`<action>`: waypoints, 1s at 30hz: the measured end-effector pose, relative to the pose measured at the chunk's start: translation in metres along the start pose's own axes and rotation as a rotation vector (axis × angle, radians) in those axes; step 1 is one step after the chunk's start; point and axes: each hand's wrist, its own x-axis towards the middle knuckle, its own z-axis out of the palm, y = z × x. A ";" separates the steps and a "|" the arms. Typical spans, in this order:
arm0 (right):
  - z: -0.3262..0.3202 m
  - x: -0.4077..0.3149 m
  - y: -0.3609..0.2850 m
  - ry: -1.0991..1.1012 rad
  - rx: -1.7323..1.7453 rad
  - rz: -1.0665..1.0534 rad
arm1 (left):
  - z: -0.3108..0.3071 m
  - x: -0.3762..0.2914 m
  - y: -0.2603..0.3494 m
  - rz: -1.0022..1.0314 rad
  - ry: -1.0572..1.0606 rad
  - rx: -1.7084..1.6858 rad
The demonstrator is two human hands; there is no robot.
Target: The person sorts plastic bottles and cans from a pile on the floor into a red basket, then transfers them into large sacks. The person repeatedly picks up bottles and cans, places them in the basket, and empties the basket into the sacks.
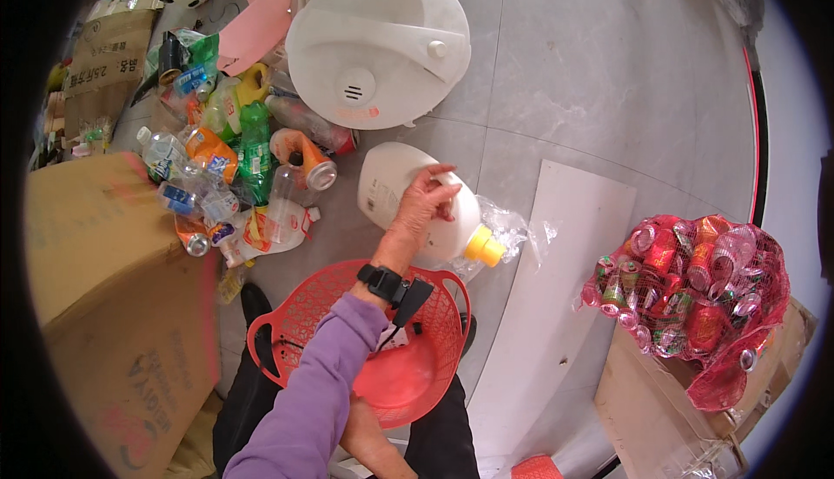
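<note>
My left hand [430, 194], in a purple sleeve with a black device strapped at the wrist, is curled on a large white plastic bottle [389, 182] with a yellow cap [485, 246]. The bottle is tilted, its cap pointing to the lower right, over crumpled clear plastic film [505, 222]. Below the hand, a red plastic basket [296, 303] stands between my legs. Inside it are a smooth red piece [401, 375] and a small dark object. My right forearm passes beneath the left sleeve, which hides the right hand.
Plastic bottles and crushed cans [254, 147] lie in a heap at left, beside a cardboard box [98, 231]. A round white lid [378, 49] is ahead. To the right are a white board [547, 296] and a red net bag of cans [697, 290] against cardboard [658, 388].
</note>
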 end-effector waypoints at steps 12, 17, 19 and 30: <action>-0.033 0.013 -0.012 -0.266 -0.375 -0.220 | -0.041 -0.109 0.118 0.217 -0.027 -0.219; -0.033 0.016 -0.020 -0.224 -0.393 -0.243 | -0.069 -0.105 0.114 0.057 0.133 0.247; -0.033 0.017 -0.021 -0.210 -0.389 -0.240 | -0.080 -0.094 0.103 0.081 0.200 0.334; -0.044 0.014 -0.021 -0.116 -0.282 -0.188 | -0.077 0.035 0.009 0.004 0.359 1.295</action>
